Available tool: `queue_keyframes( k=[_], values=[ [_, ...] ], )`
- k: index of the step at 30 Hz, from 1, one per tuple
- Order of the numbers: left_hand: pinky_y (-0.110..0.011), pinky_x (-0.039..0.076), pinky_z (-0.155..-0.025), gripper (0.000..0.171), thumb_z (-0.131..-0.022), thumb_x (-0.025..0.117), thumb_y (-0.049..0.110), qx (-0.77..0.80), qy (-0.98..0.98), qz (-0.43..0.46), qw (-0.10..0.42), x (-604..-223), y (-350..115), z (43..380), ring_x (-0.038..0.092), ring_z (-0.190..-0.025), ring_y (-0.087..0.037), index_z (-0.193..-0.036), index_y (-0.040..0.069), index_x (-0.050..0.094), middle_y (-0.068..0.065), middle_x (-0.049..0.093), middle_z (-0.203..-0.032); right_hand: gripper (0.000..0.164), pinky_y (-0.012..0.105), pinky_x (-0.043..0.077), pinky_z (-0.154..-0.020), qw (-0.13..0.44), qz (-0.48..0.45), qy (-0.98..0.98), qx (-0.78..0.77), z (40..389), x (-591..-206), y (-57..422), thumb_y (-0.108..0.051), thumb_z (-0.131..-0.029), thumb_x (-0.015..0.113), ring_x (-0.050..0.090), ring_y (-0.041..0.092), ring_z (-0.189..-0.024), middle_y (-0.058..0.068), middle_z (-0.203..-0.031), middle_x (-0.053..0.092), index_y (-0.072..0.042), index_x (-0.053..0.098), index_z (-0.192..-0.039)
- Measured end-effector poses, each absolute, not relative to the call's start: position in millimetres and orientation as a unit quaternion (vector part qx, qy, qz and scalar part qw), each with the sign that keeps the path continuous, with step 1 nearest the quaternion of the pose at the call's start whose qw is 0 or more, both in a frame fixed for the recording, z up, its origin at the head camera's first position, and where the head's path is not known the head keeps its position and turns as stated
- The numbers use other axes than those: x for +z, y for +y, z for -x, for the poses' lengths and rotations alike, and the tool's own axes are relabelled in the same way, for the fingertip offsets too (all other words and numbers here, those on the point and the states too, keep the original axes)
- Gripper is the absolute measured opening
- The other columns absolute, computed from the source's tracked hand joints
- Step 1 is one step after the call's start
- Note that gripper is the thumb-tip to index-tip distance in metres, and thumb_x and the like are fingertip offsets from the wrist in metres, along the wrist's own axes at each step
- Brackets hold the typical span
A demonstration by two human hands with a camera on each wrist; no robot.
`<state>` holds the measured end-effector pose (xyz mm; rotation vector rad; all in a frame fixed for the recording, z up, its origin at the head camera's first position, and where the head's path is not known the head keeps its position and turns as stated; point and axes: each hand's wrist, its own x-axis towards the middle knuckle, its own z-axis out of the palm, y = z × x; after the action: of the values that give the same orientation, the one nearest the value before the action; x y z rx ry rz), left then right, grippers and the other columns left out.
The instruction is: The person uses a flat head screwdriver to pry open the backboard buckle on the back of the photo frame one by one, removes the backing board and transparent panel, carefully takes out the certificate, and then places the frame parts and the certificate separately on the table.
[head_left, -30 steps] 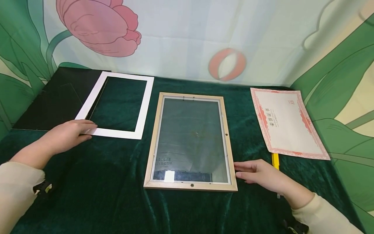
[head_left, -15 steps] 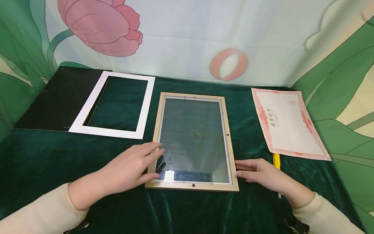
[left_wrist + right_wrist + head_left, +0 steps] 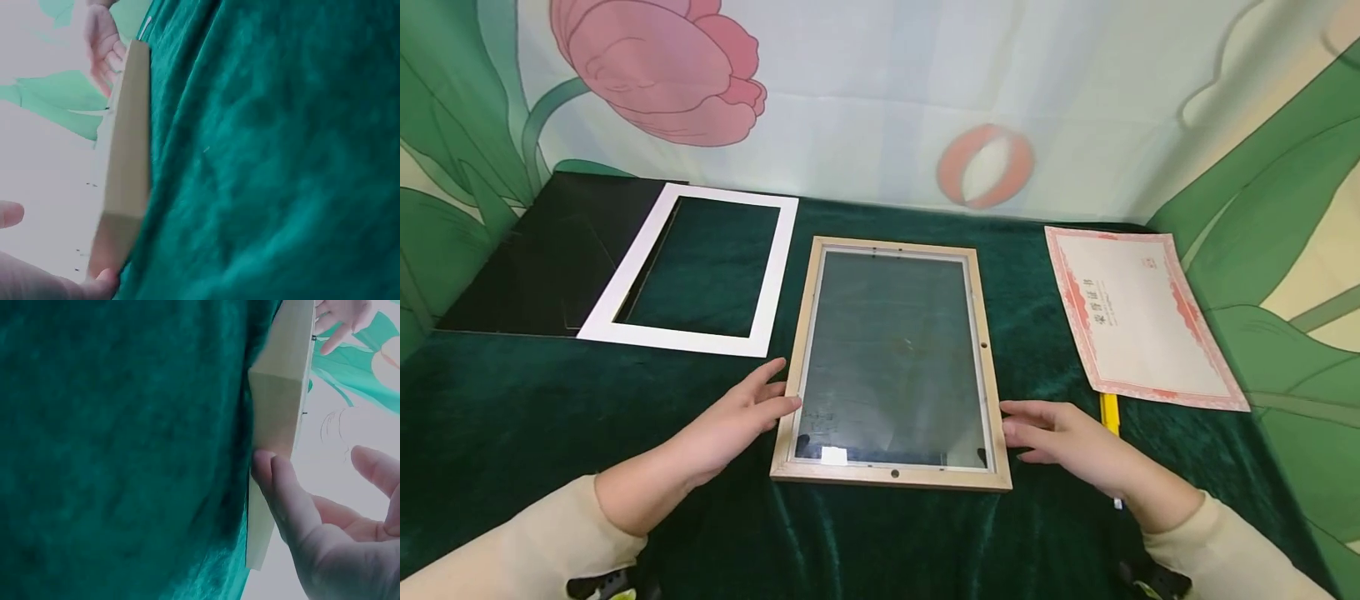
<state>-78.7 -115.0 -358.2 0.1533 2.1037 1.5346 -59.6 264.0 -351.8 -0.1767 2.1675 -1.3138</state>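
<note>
A light wooden picture frame (image 3: 835, 476) with a clear pane (image 3: 887, 358) lies flat in the middle of the green cloth in the head view. My left hand (image 3: 718, 433) is at its left side, fingertips right at the outer edge and thumb over the rim. On the opposite side my right hand (image 3: 1067, 442) touches the outer edge with its fingertips. The right wrist view shows two fingers (image 3: 284, 487) against the wooden side and the thumb held apart. In the left wrist view one fingertip (image 3: 106, 281) meets the frame near its corner.
A white mat border (image 3: 677, 337) overlaps a black backing board (image 3: 535, 267) at the left. To the right lies a certificate sheet (image 3: 1150, 325) with a red border, over the end of a yellow-handled tool (image 3: 1109, 412). A printed curtain (image 3: 865, 100) rises behind.
My left hand has left the white mat border and come right to the picture frame's left side. The right hand stays at the frame's right edge, its fingers shifted slightly.
</note>
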Motion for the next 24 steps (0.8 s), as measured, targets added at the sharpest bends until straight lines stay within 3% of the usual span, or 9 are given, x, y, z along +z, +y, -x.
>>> queue_keyframes(
  k=[4,7,10,15,24],
  values=[
    [-0.048,0.038,-0.099,0.07,-0.097,0.047,0.023,0.665,0.705,0.005,0.246,-359.7,-115.7,82.4,0.042,-0.123,-0.037,-0.147,0.002,0.002,-0.024,0.028,-0.142,0.059,0.042,0.05,-0.085,0.286,0.058,0.815,-0.5,58.6,-347.5,263.2,-0.028,-0.097,0.05,0.056,0.033,-0.112,0.025,-0.13,0.05,0.011,0.032,-0.138],
    [-0.033,0.047,-0.089,0.069,-0.097,0.048,0.029,0.733,0.631,0.043,0.252,-360.5,-114.2,87.7,0.049,-0.114,-0.028,-0.148,0.005,0.008,-0.019,0.034,-0.14,0.059,0.042,0.05,-0.085,0.278,0.059,0.811,-0.511,59.9,-345.5,261.2,-0.027,-0.097,0.05,0.056,0.034,-0.11,0.025,-0.126,0.053,0.011,0.032,-0.138],
    [-0.022,0.049,-0.079,0.066,-0.097,0.05,0.034,0.772,0.574,0.059,0.266,-362.6,-111.4,91.6,0.055,-0.11,-0.019,-0.146,0.007,0.016,-0.013,0.043,-0.137,0.058,0.041,0.05,-0.086,0.283,0.052,0.797,-0.53,61.8,-346.8,257.3,-0.026,-0.097,0.05,0.057,0.033,-0.109,0.025,-0.127,0.051,0.01,0.032,-0.138],
    [-0.018,0.051,-0.07,0.058,-0.098,0.048,0.031,0.819,0.504,0.064,0.267,-365.2,-108.6,90.8,0.062,-0.103,-0.014,-0.144,0.009,0.019,-0.006,0.055,-0.125,0.06,0.04,0.05,-0.086,0.29,0.034,0.787,-0.543,63.1,-353.2,253.1,-0.026,-0.096,0.053,0.059,0.031,-0.105,0.023,-0.123,0.049,0.007,0.029,-0.14],
    [-0.013,0.047,-0.06,0.055,-0.101,0.039,0.017,0.863,0.419,0.037,0.28,-360.3,-98.4,87.9,0.063,-0.1,-0.011,-0.146,0.011,0.009,-0.006,0.057,-0.122,0.056,0.038,0.05,-0.086,0.325,0.038,0.75,-0.574,61.5,-357.0,251.5,-0.026,-0.098,0.048,0.061,0.028,-0.1,0.02,-0.118,0.057,0.009,0.031,-0.138]
  ],
)
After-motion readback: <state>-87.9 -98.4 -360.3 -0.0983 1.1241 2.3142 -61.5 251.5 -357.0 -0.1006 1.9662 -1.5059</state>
